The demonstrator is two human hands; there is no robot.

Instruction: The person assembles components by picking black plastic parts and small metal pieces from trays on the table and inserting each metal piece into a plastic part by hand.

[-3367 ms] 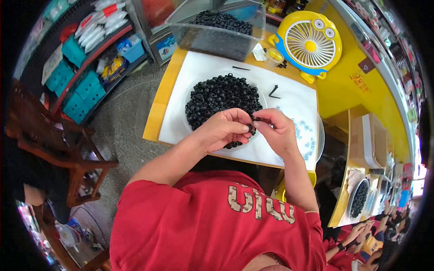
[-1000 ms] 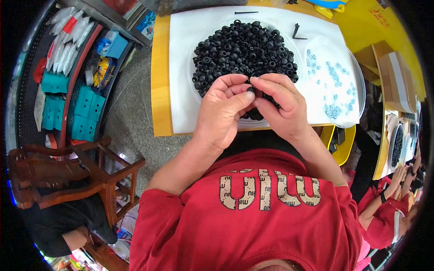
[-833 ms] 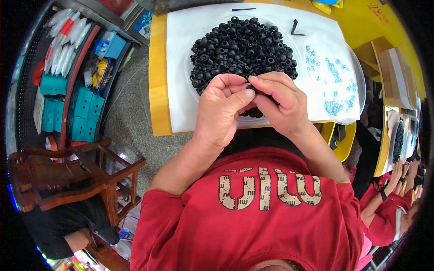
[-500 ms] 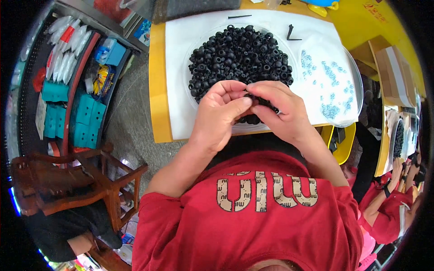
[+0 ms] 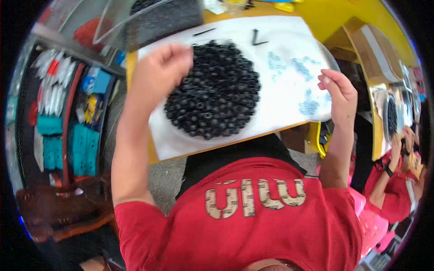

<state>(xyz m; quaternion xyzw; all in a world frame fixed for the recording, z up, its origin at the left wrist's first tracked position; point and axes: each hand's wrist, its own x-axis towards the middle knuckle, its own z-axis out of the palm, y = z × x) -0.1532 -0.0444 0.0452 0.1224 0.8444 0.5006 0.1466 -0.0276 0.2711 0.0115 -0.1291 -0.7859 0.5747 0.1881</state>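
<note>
A wide heap of small black round plastic parts (image 5: pixel 214 90), many with holes, lies on a clear round tray on white paper (image 5: pixel 275 99). My left hand (image 5: pixel 165 70) is raised over the heap's far left edge; its fingers are curled but smeared by motion. Away to the right, my right hand (image 5: pixel 342 92) has its thumb and fingertips pinched together. Whatever they hold, if anything, is too small to make out. It hovers at the right side of scattered tiny bluish pieces (image 5: pixel 309 107). Beyond the heap lie a thin black stick (image 5: pixel 205 32) and an L-shaped black piece (image 5: pixel 258 39).
A dark grey bin (image 5: pixel 167 22) stands at the far left of the table. Shelves with teal boxes (image 5: pixel 86 147) line the left, above a wooden chair (image 5: pixel 58 212). Rightward are a cardboard box (image 5: pixel 375 49) and another person's hands (image 5: pixel 402 140) at a second table.
My hands were together over the heap's near edge and have parted, the left going up and left, the right going right. The view has shifted, and the heap now shows uncovered.
</note>
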